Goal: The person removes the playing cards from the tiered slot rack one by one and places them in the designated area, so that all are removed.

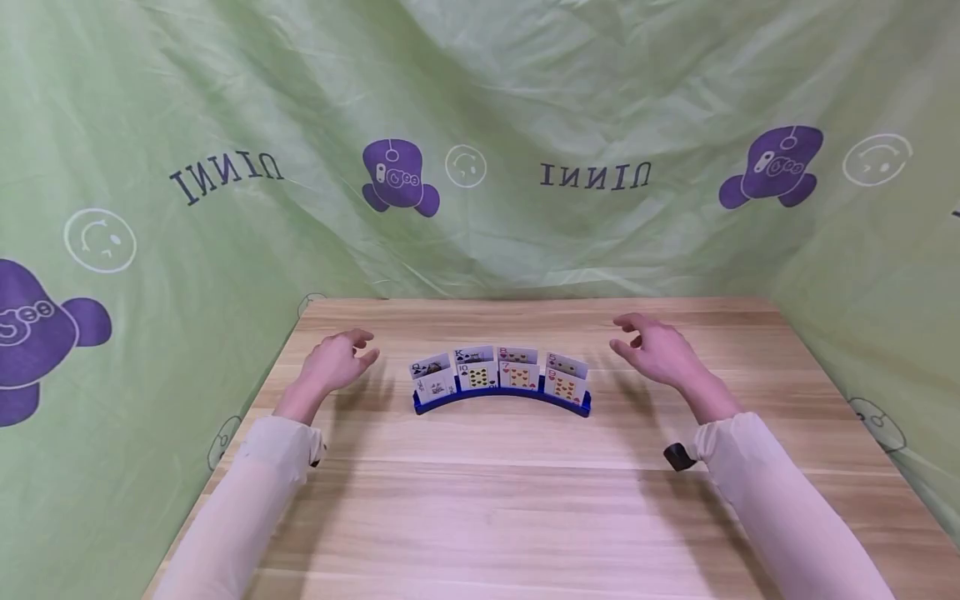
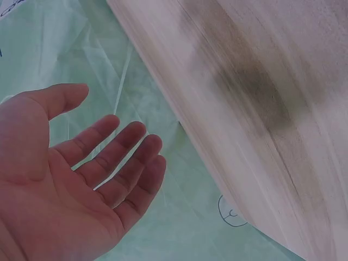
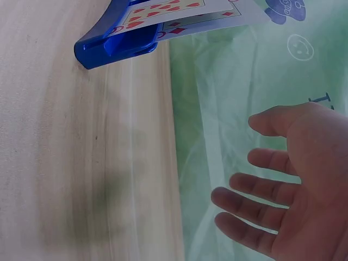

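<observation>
A curved blue card holder (image 1: 502, 393) stands on the wooden table with several playing cards upright in two rows. Its front row shows a jack (image 1: 435, 387), a ten of spades (image 1: 477, 377), a seven (image 1: 519, 377) and a red heart card (image 1: 565, 387). Behind them rise a queen, a king and two red cards. My left hand (image 1: 333, 363) hovers left of the holder, fingers relaxed and holding nothing. On the other side my right hand (image 1: 657, 350) is likewise apart from it, its fingers (image 3: 255, 209) loosely spread and the palm bare.
The wooden table (image 1: 480, 508) reaches back to a green curtain (image 1: 480, 242) printed with purple figures and smiley faces. The curtain also hangs along both sides. A black band (image 1: 679, 457) sits at the right sleeve cuff.
</observation>
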Available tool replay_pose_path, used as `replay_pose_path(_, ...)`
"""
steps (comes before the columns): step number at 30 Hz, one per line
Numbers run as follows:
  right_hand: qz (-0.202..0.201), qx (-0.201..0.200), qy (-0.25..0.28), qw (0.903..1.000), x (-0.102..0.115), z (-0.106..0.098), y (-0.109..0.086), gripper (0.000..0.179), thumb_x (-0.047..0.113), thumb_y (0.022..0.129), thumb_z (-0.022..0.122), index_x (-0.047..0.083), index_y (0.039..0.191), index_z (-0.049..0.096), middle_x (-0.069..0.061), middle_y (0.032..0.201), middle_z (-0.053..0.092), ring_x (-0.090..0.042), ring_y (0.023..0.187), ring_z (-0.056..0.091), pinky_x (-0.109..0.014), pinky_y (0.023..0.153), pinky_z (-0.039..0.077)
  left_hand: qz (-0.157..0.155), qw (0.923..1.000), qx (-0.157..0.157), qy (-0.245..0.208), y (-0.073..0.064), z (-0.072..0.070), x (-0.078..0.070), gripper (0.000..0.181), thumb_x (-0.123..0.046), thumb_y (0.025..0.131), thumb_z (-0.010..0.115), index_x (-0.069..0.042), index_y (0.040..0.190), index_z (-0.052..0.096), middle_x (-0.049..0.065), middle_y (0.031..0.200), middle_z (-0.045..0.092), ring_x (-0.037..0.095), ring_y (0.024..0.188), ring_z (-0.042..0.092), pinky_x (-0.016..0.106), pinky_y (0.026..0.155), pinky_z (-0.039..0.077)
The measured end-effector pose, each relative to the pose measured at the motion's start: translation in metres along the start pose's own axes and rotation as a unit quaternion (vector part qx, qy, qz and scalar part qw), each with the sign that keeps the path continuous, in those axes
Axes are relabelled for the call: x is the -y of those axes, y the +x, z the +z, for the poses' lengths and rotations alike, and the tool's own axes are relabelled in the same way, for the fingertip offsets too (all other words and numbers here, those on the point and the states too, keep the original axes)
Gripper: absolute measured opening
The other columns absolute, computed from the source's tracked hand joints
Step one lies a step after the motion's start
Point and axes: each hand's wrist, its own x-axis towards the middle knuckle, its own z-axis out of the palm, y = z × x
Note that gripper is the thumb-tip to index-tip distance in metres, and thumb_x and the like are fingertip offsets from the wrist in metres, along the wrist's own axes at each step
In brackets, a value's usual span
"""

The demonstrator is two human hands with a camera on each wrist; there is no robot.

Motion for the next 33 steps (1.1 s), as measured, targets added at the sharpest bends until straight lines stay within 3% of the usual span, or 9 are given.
replay_pose_path(12, 0.012, 0.0, 0.052, 0.9986, -0.002, 0.003, -0.004, 0.042, 0.03, 0.099, 0.057, 0.003, 0.132, 0.057, -0.024, 0.124, 0.066, -0.039, 0.106, 0.067, -0.053, 0.089, 0.053, 0.007, 0.9984, 0.02, -0.052, -0.002, 0.001, -0.001, 0.045, -0.033, 0.1, 0.055, -0.004, 0.134, 0.059, 0.018, 0.123, 0.069, 0.036, 0.111, 0.067, 0.053, 0.094, 0.05)
replay_pose_path(25, 0.013, -0.011, 0.101, 0.9947, -0.002, 0.005, -0.009, 0.034, 0.026, 0.1, 0.058, 0.004, 0.126, 0.06, -0.021, 0.119, 0.068, -0.036, 0.101, 0.068, -0.049, 0.086, 0.055, 0.019, 0.9955, 0.025, -0.09, -0.006, 0.006, 0.0, 0.042, -0.026, 0.099, 0.059, 0.0, 0.131, 0.06, 0.019, 0.117, 0.071, 0.036, 0.106, 0.069, 0.049, 0.09, 0.053)
replay_pose_path(33, 0.03, 0.002, 0.13, 0.991, -0.003, 0.005, -0.011, 0.037, 0.029, 0.101, 0.057, 0.004, 0.128, 0.059, -0.019, 0.119, 0.068, -0.029, 0.096, 0.068, -0.032, 0.076, 0.055, 0.015, 0.9945, 0.037, -0.097, -0.009, 0.009, 0.002, 0.043, -0.028, 0.098, 0.059, -0.001, 0.132, 0.06, 0.019, 0.117, 0.071, 0.036, 0.107, 0.068, 0.048, 0.089, 0.054)
